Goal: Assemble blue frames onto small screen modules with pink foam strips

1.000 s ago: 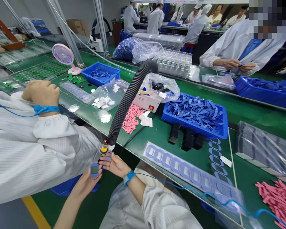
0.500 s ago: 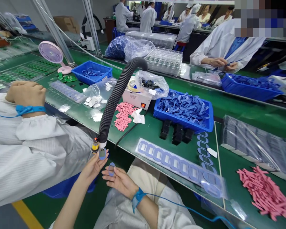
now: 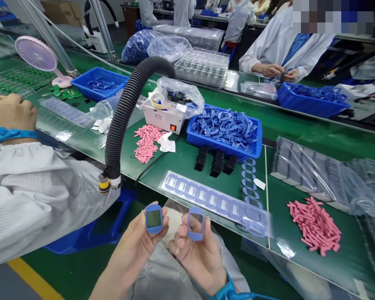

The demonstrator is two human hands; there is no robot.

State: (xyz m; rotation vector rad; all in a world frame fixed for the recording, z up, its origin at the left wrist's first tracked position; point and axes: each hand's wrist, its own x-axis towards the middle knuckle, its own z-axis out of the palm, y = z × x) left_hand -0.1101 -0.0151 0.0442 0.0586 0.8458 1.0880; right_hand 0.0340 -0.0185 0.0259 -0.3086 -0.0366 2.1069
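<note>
Two blue frames held up at the bench edge, seen from a head-worn camera. We see the left hand (image 3: 131, 250) grasping a rounded blue frame (image 3: 153, 218) between thumb and fingers, its window filled by a dark greenish pane. The right hand (image 3: 200, 259) pinches a second, narrower blue frame (image 3: 196, 223) upright, and we see skin through its open window. The two frames stand near each other but do not touch, and a blue wrist strap (image 3: 225, 290) circles the right wrist.

Beyond the hands, a strip of blue frames in clear film (image 3: 212, 200) lies on the green bench mat (image 3: 300, 139). Behind it we note a blue tray (image 3: 225, 151) heaped with more blue frames, with black holders (image 3: 217, 161) just in front of its wall. Pink strips form one pile (image 3: 146, 143) beside a white box with a red switch (image 3: 162, 118), and another pile (image 3: 315, 226) lies at the right. A black corrugated hose (image 3: 125, 116) arches down to a yellow-banded nozzle (image 3: 103, 183) near the bench edge.

At the left, a neighbouring worker's hand (image 3: 11, 111) rests on the bench. Across the bench, a co-worker's hands (image 3: 276, 71) are close together; what they hold is too small to tell.
</note>
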